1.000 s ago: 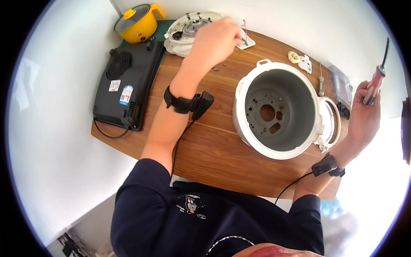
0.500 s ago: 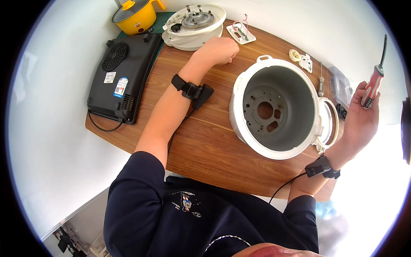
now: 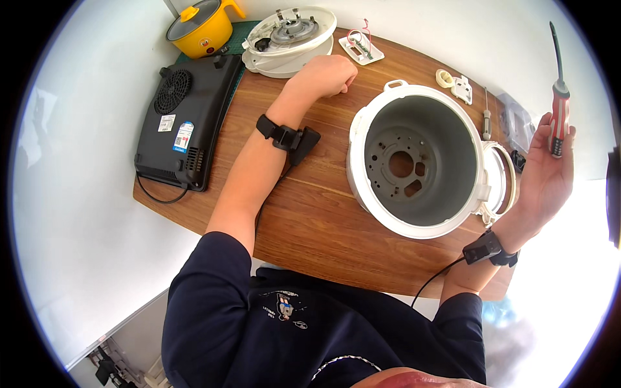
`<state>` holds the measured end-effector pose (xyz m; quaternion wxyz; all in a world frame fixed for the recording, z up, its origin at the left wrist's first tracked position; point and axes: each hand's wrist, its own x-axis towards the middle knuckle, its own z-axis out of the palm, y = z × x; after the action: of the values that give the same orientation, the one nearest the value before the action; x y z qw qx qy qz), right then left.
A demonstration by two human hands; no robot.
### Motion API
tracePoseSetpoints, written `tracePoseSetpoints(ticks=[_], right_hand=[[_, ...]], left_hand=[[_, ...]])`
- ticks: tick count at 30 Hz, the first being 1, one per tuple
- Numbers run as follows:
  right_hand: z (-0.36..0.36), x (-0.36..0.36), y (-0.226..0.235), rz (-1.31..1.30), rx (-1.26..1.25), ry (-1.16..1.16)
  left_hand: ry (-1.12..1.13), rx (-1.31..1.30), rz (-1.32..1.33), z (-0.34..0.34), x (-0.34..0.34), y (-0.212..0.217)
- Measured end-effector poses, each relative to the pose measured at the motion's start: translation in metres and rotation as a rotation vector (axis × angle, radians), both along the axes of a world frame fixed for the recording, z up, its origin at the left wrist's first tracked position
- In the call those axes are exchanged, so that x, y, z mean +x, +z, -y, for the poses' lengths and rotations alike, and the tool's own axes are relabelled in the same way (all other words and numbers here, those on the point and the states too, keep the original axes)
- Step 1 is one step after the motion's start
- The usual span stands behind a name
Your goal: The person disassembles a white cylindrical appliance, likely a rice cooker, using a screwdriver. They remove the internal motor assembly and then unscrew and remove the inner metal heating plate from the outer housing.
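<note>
Left hand (image 3: pixel 325 72) curled into a loose fist in the upper middle of the frame, fingers folded in, resting on the wooden counter (image 3: pixel 310 213); impossible to tell whether anything sits inside the fist. Just above it, a white round lid assembly (image 3: pixel 289 39) lying with its metal inner parts up, and to the right of that a small white panel with red wires (image 3: pixel 362 46). Black wrist strap with a small box (image 3: pixel 288 138) on the left forearm, cable trailing down the arm.

Right hand (image 3: pixel 542 174) raised at the right edge of the frame, off the counter, palm open toward the camera, fingers (image 3: pixel 565 145) closed around the red handle of a screwdriver (image 3: pixel 557 90) held upright, black shaft pointing up.

White cooker body (image 3: pixel 420 161) standing empty in the centre right of the counter, grey inside with holes in its floor, between the two hands and touched by neither.

Black induction hob (image 3: pixel 187 123) at the upper left, flipped with its fan grille showing; yellow pot (image 3: pixel 202 27) beyond it at the top edge. Second small screwdriver (image 3: pixel 486 116) and white bits (image 3: pixel 454 83) lying upper right.
</note>
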<state>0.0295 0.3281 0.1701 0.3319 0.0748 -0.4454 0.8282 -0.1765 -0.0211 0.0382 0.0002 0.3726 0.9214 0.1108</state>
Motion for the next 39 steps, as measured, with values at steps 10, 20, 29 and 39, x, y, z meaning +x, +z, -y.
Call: tracePoseSetpoints(ticks=[10, 20, 29, 39], right_hand=[[-0.001, 0.002, 0.001, -0.007, 0.015, 0.005], [0.009, 0.005, 0.008, -0.055, -0.035, -0.049], [0.000, 0.006, 0.009, -0.110, -0.036, -0.005], [0.002, 0.009, 0.011, -0.160, -0.007, 0.061]], left_hand=[[0.013, -0.049, 0.023, 0.000, 0.002, 0.002], [0.017, 0.003, -0.006, 0.002, -0.002, -0.007], [0.033, 0.023, 0.038, -0.001, 0.002, -0.004], [0.042, 0.047, 0.095, -0.002, -0.004, -0.005]])
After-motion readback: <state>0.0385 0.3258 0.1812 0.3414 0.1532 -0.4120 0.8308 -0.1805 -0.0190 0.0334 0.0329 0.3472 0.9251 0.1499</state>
